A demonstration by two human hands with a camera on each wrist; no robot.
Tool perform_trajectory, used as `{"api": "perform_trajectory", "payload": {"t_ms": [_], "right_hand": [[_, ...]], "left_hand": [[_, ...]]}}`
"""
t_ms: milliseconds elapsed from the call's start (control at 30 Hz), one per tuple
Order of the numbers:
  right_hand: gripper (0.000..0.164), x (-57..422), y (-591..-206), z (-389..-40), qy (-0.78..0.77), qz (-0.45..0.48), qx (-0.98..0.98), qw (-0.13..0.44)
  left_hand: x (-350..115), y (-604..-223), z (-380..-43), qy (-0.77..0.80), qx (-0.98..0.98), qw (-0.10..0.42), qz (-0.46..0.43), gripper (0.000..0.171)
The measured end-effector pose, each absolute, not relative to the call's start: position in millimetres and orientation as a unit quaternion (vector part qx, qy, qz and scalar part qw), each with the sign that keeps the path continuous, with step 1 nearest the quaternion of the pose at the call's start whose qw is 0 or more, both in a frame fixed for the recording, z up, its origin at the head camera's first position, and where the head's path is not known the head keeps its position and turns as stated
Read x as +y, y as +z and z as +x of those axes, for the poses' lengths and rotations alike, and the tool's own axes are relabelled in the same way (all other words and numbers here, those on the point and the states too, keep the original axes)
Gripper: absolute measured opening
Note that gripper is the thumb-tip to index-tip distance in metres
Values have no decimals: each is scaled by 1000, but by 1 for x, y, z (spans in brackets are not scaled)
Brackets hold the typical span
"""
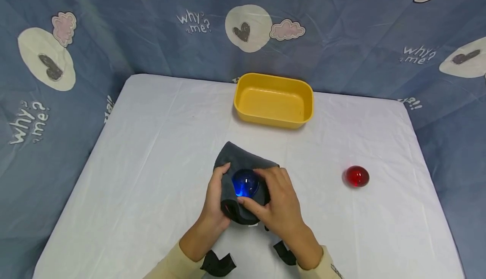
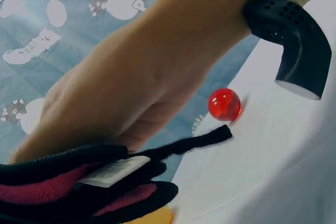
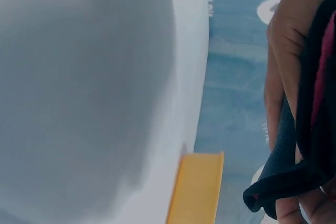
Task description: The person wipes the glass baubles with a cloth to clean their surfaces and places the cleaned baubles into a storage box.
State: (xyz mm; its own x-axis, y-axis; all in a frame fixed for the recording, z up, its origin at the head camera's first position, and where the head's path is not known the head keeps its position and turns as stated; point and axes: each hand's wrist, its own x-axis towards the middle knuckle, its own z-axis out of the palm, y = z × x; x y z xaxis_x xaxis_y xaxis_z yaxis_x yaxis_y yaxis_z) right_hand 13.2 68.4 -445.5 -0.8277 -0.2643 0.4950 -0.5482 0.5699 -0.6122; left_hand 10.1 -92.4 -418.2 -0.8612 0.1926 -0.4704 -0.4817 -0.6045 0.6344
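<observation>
A dark grey cloth [image 1: 243, 154] with black edging is held up over the table's middle front. Pink lining and a white tag [image 2: 116, 171] show at its opening in the left wrist view. My left hand [image 1: 215, 203] grips its left side, thumb on top and the other fingers hidden beneath. Against the cloth's upper face lies a shiny clear blue ball [image 1: 246, 183]. Thumb and fingers of my right hand [image 1: 279, 197] pinch this ball from the right. A clear red ball [image 1: 357, 176] sits apart on the table, to the right of both hands.
A yellow rectangular tub [image 1: 273, 121] stands at the table's back edge, beyond the cloth. White cloth covers the table [image 1: 152, 165], and a blue printed curtain [image 1: 159, 51] hangs around it. A black strap [image 2: 194, 142] sticks out from the grey cloth. Black mounts [image 1: 218, 265] sit at both wrists.
</observation>
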Motion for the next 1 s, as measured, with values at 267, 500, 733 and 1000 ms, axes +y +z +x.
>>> {"api": "perform_trajectory", "payload": {"t_ms": [267,500,733,1000], "right_hand": [[75,67,-444,14,398,265,-860,180],[66,69,-442,11,395,269,-858,188],[69,70,-439,7,390,244,-869,184],[77,68,-441,13,380,265,-870,166]], "left_hand": [[-92,-418,8,877,403,188,-184,55],[-92,-417,8,883,392,187,-179,55],[-90,-417,8,879,396,192,-184,64],[-93,-417,9,877,402,193,-179,59]]}}
